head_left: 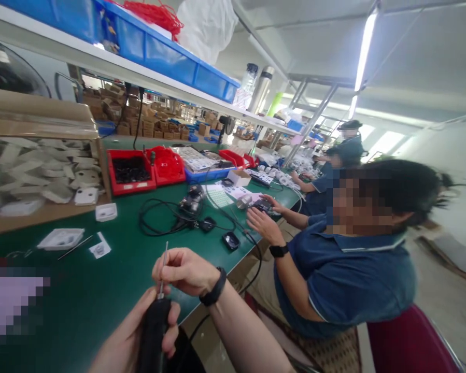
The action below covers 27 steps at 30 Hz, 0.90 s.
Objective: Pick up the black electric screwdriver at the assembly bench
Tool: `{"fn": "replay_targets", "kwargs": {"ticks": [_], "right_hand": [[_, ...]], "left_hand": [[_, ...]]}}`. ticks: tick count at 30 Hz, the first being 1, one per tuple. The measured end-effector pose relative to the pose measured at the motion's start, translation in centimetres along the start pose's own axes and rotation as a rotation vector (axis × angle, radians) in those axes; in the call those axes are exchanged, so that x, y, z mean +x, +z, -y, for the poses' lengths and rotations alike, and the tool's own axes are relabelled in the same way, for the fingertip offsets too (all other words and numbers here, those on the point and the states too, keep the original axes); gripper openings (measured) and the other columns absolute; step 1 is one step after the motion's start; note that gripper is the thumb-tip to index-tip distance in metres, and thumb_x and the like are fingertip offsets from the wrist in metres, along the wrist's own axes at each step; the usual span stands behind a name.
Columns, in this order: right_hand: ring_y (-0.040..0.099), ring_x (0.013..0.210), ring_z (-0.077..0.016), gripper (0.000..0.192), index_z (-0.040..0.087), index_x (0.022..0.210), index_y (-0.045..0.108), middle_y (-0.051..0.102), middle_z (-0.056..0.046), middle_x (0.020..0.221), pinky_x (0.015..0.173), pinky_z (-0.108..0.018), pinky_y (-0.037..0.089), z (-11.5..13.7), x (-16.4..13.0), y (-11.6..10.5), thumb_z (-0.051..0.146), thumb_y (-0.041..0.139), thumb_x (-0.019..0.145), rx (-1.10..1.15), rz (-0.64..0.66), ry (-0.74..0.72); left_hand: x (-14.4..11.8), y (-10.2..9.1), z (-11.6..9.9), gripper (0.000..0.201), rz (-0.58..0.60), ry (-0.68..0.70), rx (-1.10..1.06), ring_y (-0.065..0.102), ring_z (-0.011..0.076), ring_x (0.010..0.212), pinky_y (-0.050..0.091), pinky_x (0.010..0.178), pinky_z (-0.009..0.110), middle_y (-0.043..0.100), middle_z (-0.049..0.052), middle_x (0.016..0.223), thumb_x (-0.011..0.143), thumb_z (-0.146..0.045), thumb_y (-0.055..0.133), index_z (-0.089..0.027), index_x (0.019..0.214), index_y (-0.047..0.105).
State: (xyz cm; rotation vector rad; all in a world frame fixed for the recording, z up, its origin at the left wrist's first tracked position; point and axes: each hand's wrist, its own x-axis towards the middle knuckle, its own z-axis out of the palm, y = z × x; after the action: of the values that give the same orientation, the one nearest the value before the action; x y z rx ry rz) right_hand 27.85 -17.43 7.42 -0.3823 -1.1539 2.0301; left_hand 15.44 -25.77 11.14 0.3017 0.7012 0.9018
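Observation:
My left hand (129, 329) is wrapped round the black body of an electric screwdriver (154, 331), which points upward near the front edge of the table. With thumb and fingers, my right hand (186, 270) pinches the long thin metal screwdriver bit (166, 256) just above the chuck. A dark band circles my right wrist. Beyond my hands, a small black square housing (230, 240) and a second black part (207, 224) lie on the green table (124, 269). The lower end of the screwdriver is cut off by the frame edge.
On the left stands a cardboard box (42, 207) of white plastic parts. Red bins (131, 190) line the back, under a shelf with blue trays (158, 54). Black cable (147, 228) lies mid-table. To the right sits a co-worker (334, 280), hands over the table.

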Motion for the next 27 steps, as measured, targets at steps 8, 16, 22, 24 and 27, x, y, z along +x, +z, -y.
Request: {"fn": "replay_targets", "kwargs": {"ticks": [8,16,22,24,27], "right_hand": [[0.053,0.076,-0.0122,0.054,0.011,0.089,0.053,0.056,-0.008,0.092,0.072,-0.025,0.043,-2.2,7.7,0.6,0.06,0.065,0.067,-0.263,-0.37,0.022],[0.051,0.105,-0.027,0.046,0.013,0.093,0.063,0.054,-0.017,0.114,0.088,-0.039,0.041,-1.5,9.4,-5.8,0.053,0.059,0.072,-0.289,-0.208,0.432],[0.026,0.13,-0.025,0.056,0.012,0.12,0.055,0.028,-0.012,0.14,0.108,-0.035,0.02,-1.8,7.1,-11.1,0.048,0.054,0.077,0.131,0.215,0.606],[0.029,0.129,-0.0259,0.059,0.009,0.12,0.053,0.029,-0.015,0.139,0.108,-0.037,0.021,-2.1,7.2,-10.9,0.053,0.049,0.08,0.152,0.171,0.608],[0.037,0.124,-0.026,0.071,0.004,0.123,0.048,0.032,-0.02,0.136,0.107,-0.04,0.02,-2.5,6.2,-9.8,0.061,0.033,0.085,0.158,0.08,0.634]], "left_hand": [[-0.9,-1.4,-0.8,0.03,0.036,0.045,-0.123,0.038,0.0074,0.043,0.04,0.043,0.018,0.041,0.0,0.065,0.096,-0.04,0.027,-0.014,0.093,0.043],[-2.1,-5.6,-3.0,0.031,-0.031,0.224,-0.186,0.04,0.0081,0.041,0.043,0.041,0.018,0.041,-0.001,0.062,0.095,-0.043,0.029,-0.015,0.092,0.041],[-1.8,-6.2,-3.7,0.032,-0.113,0.231,-0.19,0.037,0.0072,0.038,0.041,0.038,0.018,0.04,-0.002,0.06,0.097,-0.039,0.019,-0.015,0.09,0.039],[-1.5,-5.8,-3.6,0.032,-0.124,0.201,-0.188,0.037,0.007,0.038,0.041,0.038,0.018,0.04,-0.002,0.06,0.097,-0.039,0.019,-0.015,0.09,0.038],[-1.4,-5.2,-3.4,0.03,-0.112,0.175,-0.178,0.036,0.0067,0.038,0.04,0.038,0.018,0.039,-0.002,0.06,0.097,-0.038,0.021,-0.014,0.09,0.039]]}}
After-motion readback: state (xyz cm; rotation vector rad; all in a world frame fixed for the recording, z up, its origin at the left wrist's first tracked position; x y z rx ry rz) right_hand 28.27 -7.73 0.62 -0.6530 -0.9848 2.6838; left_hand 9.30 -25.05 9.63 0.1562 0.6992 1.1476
